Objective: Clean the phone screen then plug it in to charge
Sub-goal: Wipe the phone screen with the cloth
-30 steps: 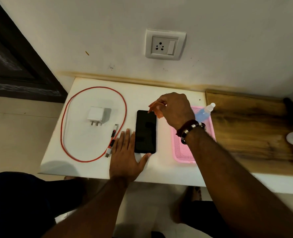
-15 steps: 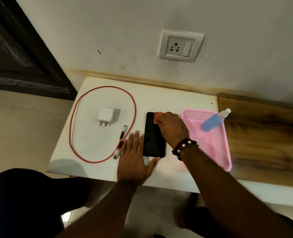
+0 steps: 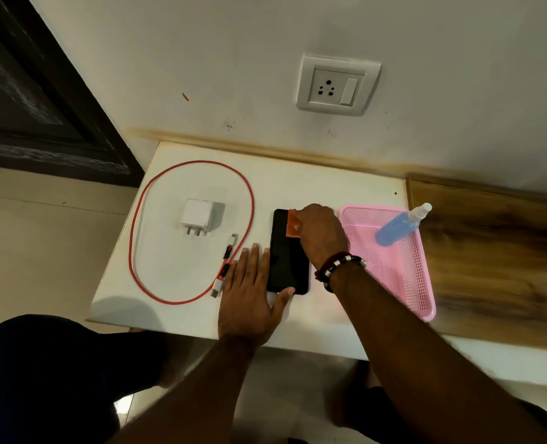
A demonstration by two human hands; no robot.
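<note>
1. Phone [image 3: 286, 261]: flat black slab with a glossy dark screen, face up near the middle of the white tabletop [image 3: 297, 174], its short end close to the front edge.
2. Left hand [image 3: 249, 293]: lies palm down and flat on the tabletop with fingers spread, fingers along the phone's left long side, thumb tip touching its near bottom edge.
3. Right hand [image 3: 321, 232]: curled over the phone's far right corner, fingers closed on a small orange cloth [image 3: 293, 225] pressed against the screen. A beaded bracelet [image 3: 339, 265] circles the wrist.
4. Charger adapter [image 3: 198, 216]: white, boxy, rounded corners, 2 metal pins pointing toward the front edge; it lies toward the left side of the tabletop, inside the cable loop.
5. Cable [image 3: 169, 190]: thin red cord laid in an oval loop, both connector ends lying just beside the left hand's fingers, unplugged.
6. Pink tray [image 3: 403, 283]: perforated plastic mesh, rectangular, at the tabletop's right edge. A clear spray bottle [image 3: 397, 229] of blue liquid leans on its far rim.
7. Wall socket [image 3: 337, 84]: white square plate with a rocker switch, on the wall above the back edge.
</note>
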